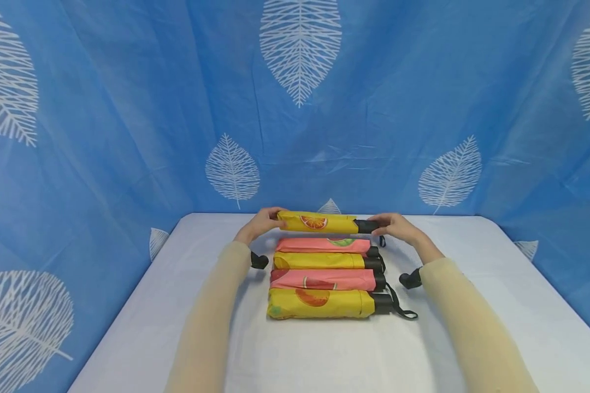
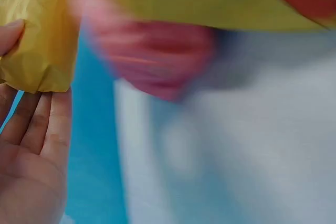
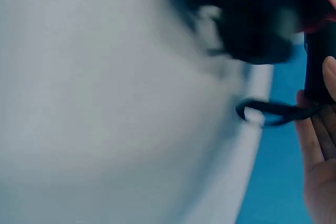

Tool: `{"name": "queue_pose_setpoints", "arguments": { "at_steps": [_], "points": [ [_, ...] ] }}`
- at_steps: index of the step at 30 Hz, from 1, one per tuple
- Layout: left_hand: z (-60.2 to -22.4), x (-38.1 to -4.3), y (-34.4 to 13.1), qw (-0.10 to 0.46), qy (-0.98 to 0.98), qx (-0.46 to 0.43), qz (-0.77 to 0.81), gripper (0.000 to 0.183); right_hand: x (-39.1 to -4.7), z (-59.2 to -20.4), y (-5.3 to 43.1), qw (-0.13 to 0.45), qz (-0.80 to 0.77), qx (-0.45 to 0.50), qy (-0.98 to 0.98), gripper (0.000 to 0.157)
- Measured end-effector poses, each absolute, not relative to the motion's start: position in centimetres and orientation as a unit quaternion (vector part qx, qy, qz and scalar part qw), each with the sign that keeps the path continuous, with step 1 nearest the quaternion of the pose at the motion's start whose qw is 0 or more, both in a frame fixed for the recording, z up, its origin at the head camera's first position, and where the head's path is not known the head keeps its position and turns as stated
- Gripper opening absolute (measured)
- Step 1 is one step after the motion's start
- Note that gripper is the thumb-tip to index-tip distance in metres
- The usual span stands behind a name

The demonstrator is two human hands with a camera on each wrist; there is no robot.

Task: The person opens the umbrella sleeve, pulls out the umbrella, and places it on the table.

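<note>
Both hands hold a folded yellow umbrella (image 1: 319, 222) with an orange-slice print, level above the far end of a row of folded umbrellas. My left hand (image 1: 264, 222) grips its cloth end; in the left wrist view the thumb lies on the yellow cloth (image 2: 42, 35) and the fingers pass beneath. At the other end, my right hand (image 1: 397, 226) pinches the black handle (image 1: 366, 226), whose wrist strap (image 3: 273, 111) dangles beside the fingers. Nearer lie a pink umbrella (image 1: 319, 245), a yellow one (image 1: 319, 261), another pink one (image 1: 319, 279) and a front yellow one (image 1: 319, 304), handles to the right.
The umbrellas lie side by side on a white-covered table (image 1: 324, 355). A blue curtain (image 1: 373, 136) with white leaf prints stands behind the table and along its sides. Black wrist-worn pieces (image 1: 260, 261) stick out under both sleeves, close to the row's ends.
</note>
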State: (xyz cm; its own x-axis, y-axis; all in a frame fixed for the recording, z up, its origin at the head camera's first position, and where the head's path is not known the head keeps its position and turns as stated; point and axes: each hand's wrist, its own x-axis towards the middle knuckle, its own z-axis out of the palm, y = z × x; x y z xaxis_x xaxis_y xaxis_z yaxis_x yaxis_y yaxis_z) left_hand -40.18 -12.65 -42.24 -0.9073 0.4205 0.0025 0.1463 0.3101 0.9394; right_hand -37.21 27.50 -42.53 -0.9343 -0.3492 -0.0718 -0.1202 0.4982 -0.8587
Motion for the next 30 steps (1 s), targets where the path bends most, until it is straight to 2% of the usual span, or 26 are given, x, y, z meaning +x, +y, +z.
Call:
{"name": "queue_pose_setpoints", "arguments": {
  "at_steps": [8, 11, 17, 21, 30],
  "points": [
    [-39.8, -39.6, -12.8, 0.119, 0.747, 0.182, 0.628, 0.043, -35.4, -40.0, 26.6, 0.112, -0.695, -0.112, 0.702, 0.056],
    [-39.5, -39.5, -12.6, 0.123, 0.730, 0.174, 0.649, 0.042, -34.6, -39.2, 25.8, 0.092, -0.708, -0.119, 0.690, 0.054],
    [-39.0, -39.2, -11.8, 0.155, 0.642, 0.174, 0.730, 0.041, -34.4, -38.9, 25.1, 0.052, -0.754, -0.100, 0.647, 0.034],
    [-38.7, -39.1, -11.0, 0.162, 0.596, 0.197, 0.762, 0.042, -34.8, -39.4, 24.9, 0.037, -0.779, -0.110, 0.616, 0.038],
    [-38.9, -38.9, -10.1, 0.132, 0.584, 0.186, 0.779, 0.043, -35.0, -40.2, 24.8, 0.023, -0.781, -0.111, 0.614, 0.042]
  ]
}}
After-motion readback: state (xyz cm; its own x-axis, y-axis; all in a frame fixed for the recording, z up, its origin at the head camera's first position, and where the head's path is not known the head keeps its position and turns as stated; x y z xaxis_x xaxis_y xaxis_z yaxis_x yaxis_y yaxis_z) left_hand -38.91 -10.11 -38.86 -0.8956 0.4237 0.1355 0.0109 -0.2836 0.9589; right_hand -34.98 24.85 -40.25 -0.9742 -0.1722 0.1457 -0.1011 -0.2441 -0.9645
